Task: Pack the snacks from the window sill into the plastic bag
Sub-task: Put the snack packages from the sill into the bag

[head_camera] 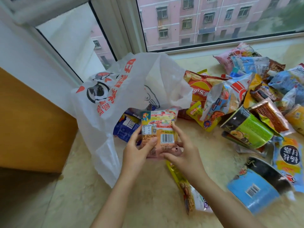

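Gripping a pink-orange snack packet (158, 132) with both hands, left hand (137, 149) and right hand (184, 155) pinching its near edges, barcode side up, just near of the white plastic bag (115, 89) mouth; blue packet (125, 129) lying inside; remaining snack pile (250, 102) spreading right along the marble sill (148, 195), blue cup noodles (258, 186) sitting nearest right

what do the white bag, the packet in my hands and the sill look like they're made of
White bag: thin plastic film, half see-through and crumpled, with red and black print.
Packet, held by left hand and right hand: glossy printed plastic wrapper, likely; it catches the light.
Sill: polished beige stone or tile, judging by its mottled sheen.
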Available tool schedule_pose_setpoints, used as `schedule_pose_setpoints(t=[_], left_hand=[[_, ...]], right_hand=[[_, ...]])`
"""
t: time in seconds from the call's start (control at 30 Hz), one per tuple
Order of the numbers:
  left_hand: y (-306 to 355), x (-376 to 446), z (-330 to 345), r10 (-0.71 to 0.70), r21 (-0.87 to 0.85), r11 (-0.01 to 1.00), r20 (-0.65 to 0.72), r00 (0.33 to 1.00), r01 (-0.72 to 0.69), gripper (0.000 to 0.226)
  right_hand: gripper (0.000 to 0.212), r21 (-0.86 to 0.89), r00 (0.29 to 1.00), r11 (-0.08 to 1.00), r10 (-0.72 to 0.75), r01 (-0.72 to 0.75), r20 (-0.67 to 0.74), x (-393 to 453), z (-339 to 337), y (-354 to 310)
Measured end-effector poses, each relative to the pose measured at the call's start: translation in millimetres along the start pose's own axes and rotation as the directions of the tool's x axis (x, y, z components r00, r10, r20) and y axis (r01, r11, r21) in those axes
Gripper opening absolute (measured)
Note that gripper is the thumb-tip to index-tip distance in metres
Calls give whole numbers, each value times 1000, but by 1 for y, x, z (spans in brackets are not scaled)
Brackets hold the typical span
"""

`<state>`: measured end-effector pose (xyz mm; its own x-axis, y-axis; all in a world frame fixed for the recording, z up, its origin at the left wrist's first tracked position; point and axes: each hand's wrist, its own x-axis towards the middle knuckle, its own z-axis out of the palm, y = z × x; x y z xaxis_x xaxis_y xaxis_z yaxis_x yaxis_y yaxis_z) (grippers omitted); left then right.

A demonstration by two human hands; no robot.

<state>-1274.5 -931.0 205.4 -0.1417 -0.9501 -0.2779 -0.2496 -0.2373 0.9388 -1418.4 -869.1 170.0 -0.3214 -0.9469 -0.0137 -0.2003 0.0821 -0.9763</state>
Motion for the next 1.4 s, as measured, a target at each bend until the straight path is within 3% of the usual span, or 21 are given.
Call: schedule_pose_setpoints(t=[0.27,0.4,0.5,0.6,0.63,0.67,0.73,0.83,0.93,1.0,1.07,1.17,1.2,1.27,1.4], left_hand=[[16,32,-27,91,36,996,-225,970,-86,50],[18,28,-39,86,7,996,-325,942,-89,37],[17,35,-51,102,167,986,-452,886,-28,33],[21,47,-57,94,249,968,-390,916,7,19],[19,51,-58,81,322,946,-345,935,37,10],[18,55,-58,81,443,894,-308,948,67,17],[16,59,-58,105,717,689,-245,964,107,48],[12,46,-56,295,949,308,-30,955,-65,65],[2,2,-57,476,954,134,175,862,-267,62],[-6,-34,-62,557,966,83,159,815,-246,77],[-20,-57,-69,482,971,219,-23,876,-95,114],[-34,-66,-79,226,835,524,-325,918,166,140],[-31,-65,-81,148,759,614,-379,913,216,138],[-26,-63,-85,128,690,692,-407,904,213,124],[5,-46,-85,277,737,674,-315,908,50,92]], right_hand=[[80,37,996,997,-75,73,56,61,60,-18],[75,-141,979,976,-148,168,142,76,85,-29],[68,-225,983,969,-68,106,171,87,104,-31],[35,-194,971,981,16,31,238,101,116,-34],[33,-179,970,983,8,37,244,104,118,-33],[37,-173,969,984,-7,51,245,106,117,-31],[56,-249,969,964,-35,98,245,105,111,-25],[69,-416,976,906,15,78,216,83,88,-19],[41,-562,963,795,-271,230,11,53,56,-23],[30,-676,856,676,-500,294,-127,45,36,-24],[36,-762,772,585,-609,279,-184,48,18,-31],[72,-841,801,525,-556,131,-222,66,1,-43],[84,-856,824,511,-516,77,-233,74,-5,-46],[97,-884,873,467,-432,2,-227,92,-14,-49],[100,-897,948,438,-304,57,-88,113,-32,-49]])
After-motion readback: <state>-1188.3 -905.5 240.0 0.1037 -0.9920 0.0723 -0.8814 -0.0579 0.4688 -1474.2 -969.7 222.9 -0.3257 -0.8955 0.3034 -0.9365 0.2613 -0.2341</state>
